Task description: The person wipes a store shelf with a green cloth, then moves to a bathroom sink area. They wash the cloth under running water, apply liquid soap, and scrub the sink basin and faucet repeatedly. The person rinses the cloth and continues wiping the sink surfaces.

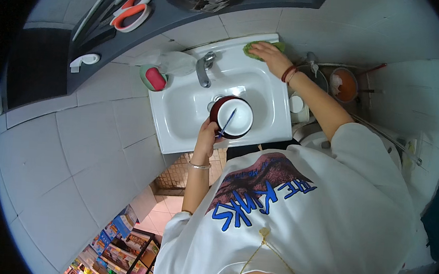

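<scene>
My left hand (208, 135) grips a round cup (249, 118) with a dark red outside and a white inside, held over the sink basin. A slim blue stick-like item (228, 121) lies across the cup's mouth, its lower end by my fingers; what it is I cannot tell. My right hand (269, 56) rests flat on a green cloth (279, 46) at the back right corner of the white sink (168, 142). Behind the cup stands the metal faucet (202, 72), and the cup hides part of the drain.
A red soap bar (156, 79) in a green dish and a clear plastic bottle (181, 63) stand at the back left. Above runs a dark shelf (198, 16) with orange-handled scissors (130, 16). Buckets (344, 85) and a toilet (320, 139) are to the right.
</scene>
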